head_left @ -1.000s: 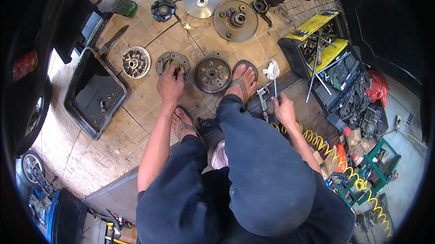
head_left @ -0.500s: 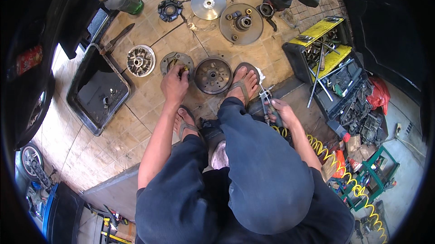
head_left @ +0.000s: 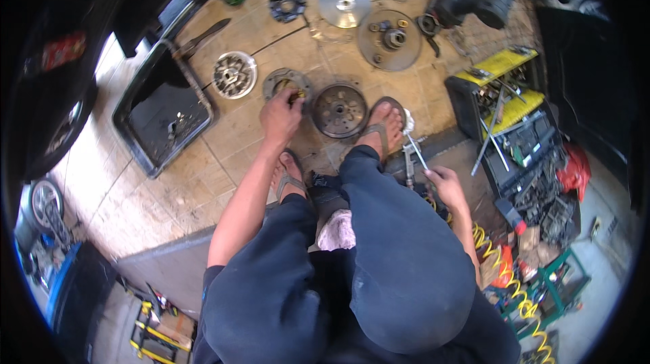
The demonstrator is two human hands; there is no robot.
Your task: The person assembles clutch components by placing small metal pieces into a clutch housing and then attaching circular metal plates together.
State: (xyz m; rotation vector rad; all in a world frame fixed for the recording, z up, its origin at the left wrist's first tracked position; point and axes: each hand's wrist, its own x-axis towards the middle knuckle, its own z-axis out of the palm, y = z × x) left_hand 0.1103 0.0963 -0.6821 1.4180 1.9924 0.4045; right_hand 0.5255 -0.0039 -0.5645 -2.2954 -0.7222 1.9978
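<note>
On tiled floor (head_left: pixel 169 188), left hand (head_left: pixel 281 117) grips ring part (head_left: pixel 287 84); right hand (head_left: pixel 443 185) grips brush (head_left: pixel 414 147).

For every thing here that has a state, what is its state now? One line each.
Left hand: closed on a small part at the ring plate.
Right hand: gripping a thin tool.
Dark disc: flat on the tiles.
Tray: open, bits inside.
Toolbox: open, tools inside.
Hose: coiled.

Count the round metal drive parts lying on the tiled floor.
5: ribbed disc, ring under left hand, dark disc by foot, shiny plate, large plate. Others may be hidden.
</note>
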